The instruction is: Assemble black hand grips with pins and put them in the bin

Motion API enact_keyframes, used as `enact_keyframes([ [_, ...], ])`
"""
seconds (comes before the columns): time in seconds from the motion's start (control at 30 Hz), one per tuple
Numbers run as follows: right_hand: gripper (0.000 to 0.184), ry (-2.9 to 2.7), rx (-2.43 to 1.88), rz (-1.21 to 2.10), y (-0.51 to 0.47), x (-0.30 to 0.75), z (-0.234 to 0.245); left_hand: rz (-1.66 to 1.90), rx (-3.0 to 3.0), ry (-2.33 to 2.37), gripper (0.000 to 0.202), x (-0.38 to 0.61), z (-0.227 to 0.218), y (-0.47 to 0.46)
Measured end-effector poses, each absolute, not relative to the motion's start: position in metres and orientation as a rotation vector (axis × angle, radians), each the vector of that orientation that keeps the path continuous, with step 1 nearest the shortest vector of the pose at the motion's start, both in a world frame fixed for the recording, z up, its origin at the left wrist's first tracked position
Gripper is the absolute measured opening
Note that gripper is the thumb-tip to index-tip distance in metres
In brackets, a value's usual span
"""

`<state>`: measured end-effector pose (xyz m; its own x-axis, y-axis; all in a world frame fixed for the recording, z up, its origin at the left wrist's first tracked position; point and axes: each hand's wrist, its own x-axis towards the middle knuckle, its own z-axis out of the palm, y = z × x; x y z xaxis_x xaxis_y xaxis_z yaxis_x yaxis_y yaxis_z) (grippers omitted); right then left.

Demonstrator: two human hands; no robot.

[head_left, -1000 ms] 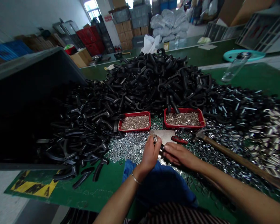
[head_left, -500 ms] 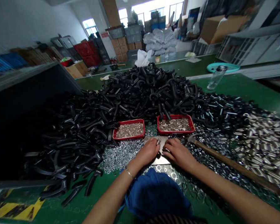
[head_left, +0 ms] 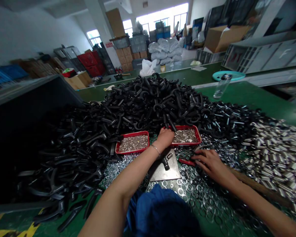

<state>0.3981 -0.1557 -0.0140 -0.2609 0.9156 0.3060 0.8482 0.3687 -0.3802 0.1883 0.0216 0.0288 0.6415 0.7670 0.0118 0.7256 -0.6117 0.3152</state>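
Presently, left hand [head_left: 166,137]: we had it at the left end of the right red tray [head_left: 187,144], fingers bent down over the near rim; we could not tell whether they were closed on anything, since its back hid the fingertips.
Right hand [head_left: 210,162]: we held it half bent, the fingers parted, with nothing visibly gripped; it hung by the red-handled tool [head_left: 186,161] and the head of the hammer [head_left: 259,187], and we could not tell whether it touched either.
Metal plate [head_left: 166,174]: we had it on the green surface [head_left: 248,97], on the near side of the trays; a short black piece [head_left: 165,164] lay on it, with a metal sleeve [head_left: 170,156] just beside, at its right.
Small pins [head_left: 188,135]: we saw them loose in the right red tray; the left red tray [head_left: 132,151] held smaller bits.
Black handles [head_left: 148,98]: we had them heaped on the far side, two hanging over the tray near our left hand.
Step at the tray: we seemed to be picking out a pin, while the black piece waited unheld on the plate.
Next move: we judged that it called for a fine pinch on one pin, a lift clear of the rim and the hanging handles, and a steadying hold on the black piece.
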Motion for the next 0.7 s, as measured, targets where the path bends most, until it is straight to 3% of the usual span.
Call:
enact_keyframes([
  [0.3, 0.040, -2.266, -1.781, 0.066, -0.183, 0.460, -0.028, 0.215, 2.570, 1.251, 0.014, 0.199, 0.011, 0.028],
  [0.53, 0.036, -2.269, -1.774, 0.121, -0.173, 0.465, -0.021, 0.822, 2.238, 1.379, 0.011, 0.145, 0.017, -0.014],
  [0.7, 0.037, -2.076, -1.814, 0.119, -0.184, 0.466, 0.006, 0.907, 2.175, 1.340, 0.007, 0.078, 0.010, -0.046],
])
